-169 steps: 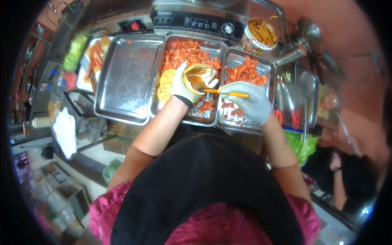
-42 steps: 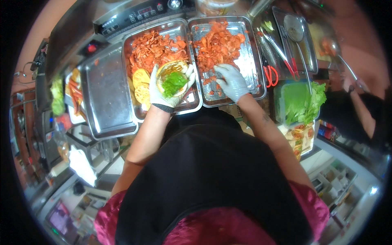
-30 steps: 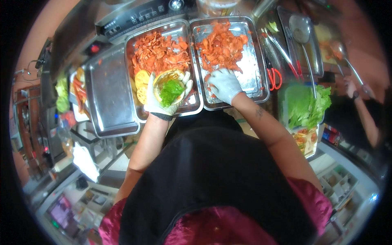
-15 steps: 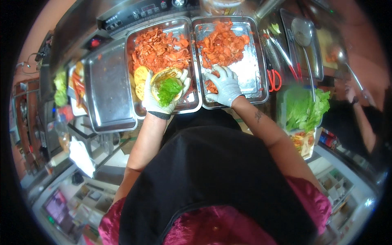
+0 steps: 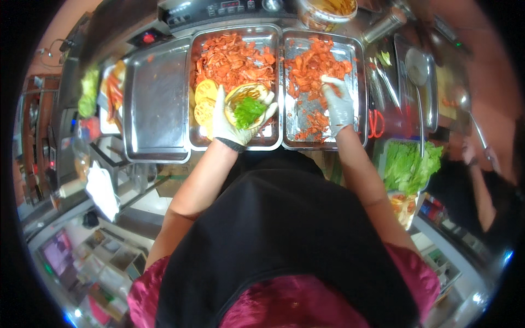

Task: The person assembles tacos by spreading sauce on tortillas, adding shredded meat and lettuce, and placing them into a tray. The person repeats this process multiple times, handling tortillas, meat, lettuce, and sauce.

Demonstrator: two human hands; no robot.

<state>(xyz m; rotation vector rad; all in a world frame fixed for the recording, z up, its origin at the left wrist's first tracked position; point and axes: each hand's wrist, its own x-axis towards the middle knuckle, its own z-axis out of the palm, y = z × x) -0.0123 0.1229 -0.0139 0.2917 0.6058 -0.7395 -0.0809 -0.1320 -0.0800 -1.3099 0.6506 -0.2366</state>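
My left hand [image 5: 238, 131], in a whitish glove, is closed around a split flatbread [image 5: 236, 98] with browned patches. A green lettuce leaf [image 5: 249, 113] lies in the bread's opening. This hand is over the near part of the middle metal tray [image 5: 199, 144], beside several round yellow breads [image 5: 206, 90]. My gloved right hand [image 5: 339, 104] is at the right side of the right metal tray [image 5: 356, 65]. Its fingers are stretched out, their tips at the edge of the reddish-orange sliced food [image 5: 311, 68]. I see nothing held in it.
A third metal tray [image 5: 156, 104] stands at the left. On the right are red-handled scissors [image 5: 376, 123], a long-handled skimmer [image 5: 417, 65] and a container of lettuce [image 5: 410, 164]. A tub [image 5: 328, 22] stands behind the trays. Another person's arm [image 5: 480, 188] shows at far right.
My right hand has moved away from me and right within its tray, off the smaller heap near the front edge; its spread fingers have drawn together. The left hand still holds the flatbread.
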